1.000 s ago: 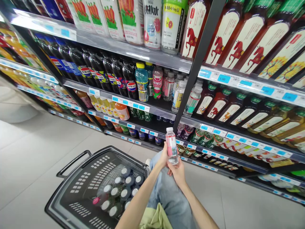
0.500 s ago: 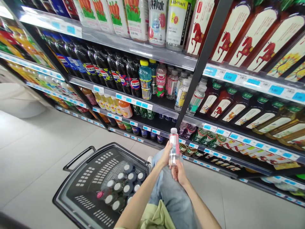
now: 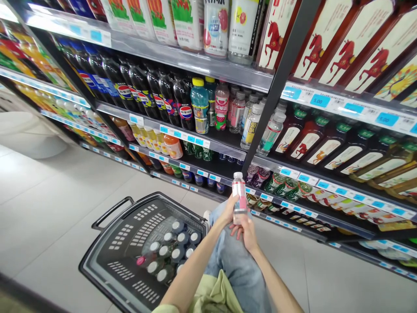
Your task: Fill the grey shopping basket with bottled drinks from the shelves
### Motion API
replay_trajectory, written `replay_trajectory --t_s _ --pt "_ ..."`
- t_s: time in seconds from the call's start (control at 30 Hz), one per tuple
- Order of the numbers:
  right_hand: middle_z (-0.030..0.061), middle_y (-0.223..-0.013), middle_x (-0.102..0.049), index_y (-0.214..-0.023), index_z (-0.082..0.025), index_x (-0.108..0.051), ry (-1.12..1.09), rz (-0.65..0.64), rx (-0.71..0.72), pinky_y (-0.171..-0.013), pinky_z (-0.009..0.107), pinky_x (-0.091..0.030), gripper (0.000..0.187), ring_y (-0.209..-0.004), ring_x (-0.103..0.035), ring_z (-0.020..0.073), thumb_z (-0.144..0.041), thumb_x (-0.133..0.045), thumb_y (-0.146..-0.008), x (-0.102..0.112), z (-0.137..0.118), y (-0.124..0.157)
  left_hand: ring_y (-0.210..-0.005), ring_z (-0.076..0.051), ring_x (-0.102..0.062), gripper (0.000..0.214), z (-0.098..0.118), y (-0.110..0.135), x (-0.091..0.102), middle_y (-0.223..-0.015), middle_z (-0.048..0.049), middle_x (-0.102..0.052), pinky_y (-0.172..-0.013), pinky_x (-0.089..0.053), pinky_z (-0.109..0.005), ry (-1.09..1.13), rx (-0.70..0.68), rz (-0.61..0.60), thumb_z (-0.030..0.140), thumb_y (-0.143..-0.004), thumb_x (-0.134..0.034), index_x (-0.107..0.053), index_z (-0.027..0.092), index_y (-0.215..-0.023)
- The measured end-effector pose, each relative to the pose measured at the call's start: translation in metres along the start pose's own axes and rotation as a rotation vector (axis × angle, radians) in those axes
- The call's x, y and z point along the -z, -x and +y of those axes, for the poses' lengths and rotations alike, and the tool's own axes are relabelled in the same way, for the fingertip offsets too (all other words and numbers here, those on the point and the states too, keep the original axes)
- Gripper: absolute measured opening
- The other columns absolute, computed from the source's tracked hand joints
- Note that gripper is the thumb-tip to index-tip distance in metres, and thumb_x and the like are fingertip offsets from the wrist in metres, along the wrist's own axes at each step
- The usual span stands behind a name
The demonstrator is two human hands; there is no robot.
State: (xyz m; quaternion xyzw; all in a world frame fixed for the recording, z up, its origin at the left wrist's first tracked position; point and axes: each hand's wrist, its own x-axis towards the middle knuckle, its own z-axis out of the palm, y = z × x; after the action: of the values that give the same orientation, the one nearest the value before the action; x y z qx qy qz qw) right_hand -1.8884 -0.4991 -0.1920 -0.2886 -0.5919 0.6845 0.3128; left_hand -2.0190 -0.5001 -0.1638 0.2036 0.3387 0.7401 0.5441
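A clear drink bottle [image 3: 239,191] with a white cap and a pink-and-white label is held nearly upright above my knees. My left hand [image 3: 229,211] is closed around its left side. At the bottle's lower end is my right hand [image 3: 246,233], its thumb against the base and its fingers bent beneath, slightly apart. To the left of my legs stands a black shopping basket [image 3: 132,232]. Several capped bottles [image 3: 177,252] are inside it, most with white caps and one with a pink cap [image 3: 140,260].
Drink shelves [image 3: 224,150] stretch across in front, with cola bottles [image 3: 182,102], a yellow-capped blue bottle [image 3: 199,106] and soda bottles [image 3: 250,126]. A black upright post [image 3: 276,89] divides them from dark bottles [image 3: 302,141] on the right. Tiled floor [image 3: 65,208] lies left of the basket.
The view has shifted slightly, so the shelves and basket appear a little further right. Both hands still hold the bottle; the fingers of my right hand look more spread.
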Motion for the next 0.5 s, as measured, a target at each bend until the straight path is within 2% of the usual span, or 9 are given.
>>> replay_trajectory --t_s 0.13,0.23,0.37,0.5 --pt "0.0083 -0.083 -0.078 -0.096 -0.02 -0.074 0.034 0.072 0.036 -0.045 0.031 -0.056 0.049 -0.058 -0.073 0.0239 -0.067 -0.076 -0.085 -0.004 -0.008 0.001 -0.073 -0.029 -0.079 0.063 0.006 0.002 -0.002 -0.083 -0.0123 -0.08 -0.057 -0.056 -0.032 0.017 0.086 -0.026 0.073 -0.082 -0.074 -0.074 0.019 -0.113" --pt "0.0054 -0.086 -0.077 -0.101 -0.022 -0.069 0.059 0.134 0.065 -0.05 0.032 -0.06 0.042 -0.063 -0.074 0.0232 -0.056 -0.083 -0.081 -0.008 -0.009 0.002 -0.081 -0.031 -0.08 0.063 0.01 0.003 -0.007 -0.086 -0.0133 -0.081 -0.058 -0.057 -0.033 0.073 0.086 0.0 0.074 -0.083 -0.07 -0.076 0.02 -0.115" --pt "0.0 -0.083 -0.074 -0.102 -0.025 -0.057 0.097 0.235 0.186 -0.061 0.031 -0.063 0.045 -0.069 -0.073 0.02 -0.045 -0.089 -0.078 -0.012 -0.006 0.002 -0.093 -0.033 -0.081 0.061 0.012 0.004 -0.013 -0.092 -0.0119 -0.083 -0.067 -0.064 -0.037 0.153 0.057 0.027 0.069 -0.086 -0.07 -0.076 0.022 -0.123" --pt "0.0033 -0.098 -0.074 -0.111 -0.025 -0.057 0.195 0.318 0.321 -0.07 0.032 -0.064 0.048 -0.079 -0.074 0.0199 -0.037 -0.089 -0.078 -0.011 -0.004 0.002 -0.089 -0.031 -0.082 0.062 0.012 0.004 -0.013 -0.087 -0.0098 -0.081 -0.069 -0.066 -0.037 0.242 0.035 0.097 0.064 -0.086 -0.074 -0.071 0.019 -0.128"
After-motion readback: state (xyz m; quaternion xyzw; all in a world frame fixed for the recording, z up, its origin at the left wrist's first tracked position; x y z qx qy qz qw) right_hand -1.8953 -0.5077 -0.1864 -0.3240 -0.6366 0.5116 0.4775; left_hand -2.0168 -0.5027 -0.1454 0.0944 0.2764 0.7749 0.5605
